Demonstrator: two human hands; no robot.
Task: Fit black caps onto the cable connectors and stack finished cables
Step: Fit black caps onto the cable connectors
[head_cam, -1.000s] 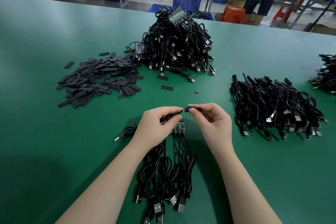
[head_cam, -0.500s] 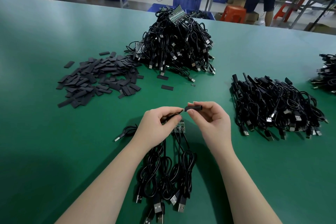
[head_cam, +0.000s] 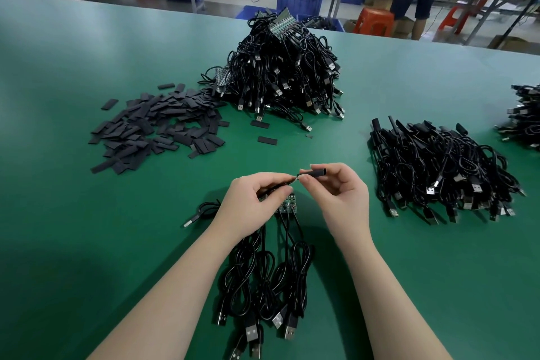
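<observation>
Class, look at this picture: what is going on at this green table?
A person is capping cables. The right hand pinches a small black tube-shaped cap, while the left hand holds a thin black cable's connector end up to the cap's opening; it is not yet on. Loose flat black caps lie to the left, a tall heap of black cables behind, and a flatter stack of black cables to the right.

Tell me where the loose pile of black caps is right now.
In the head view the loose pile of black caps lies on the green table, far left of the hands, right beside the big cable heap.
</observation>
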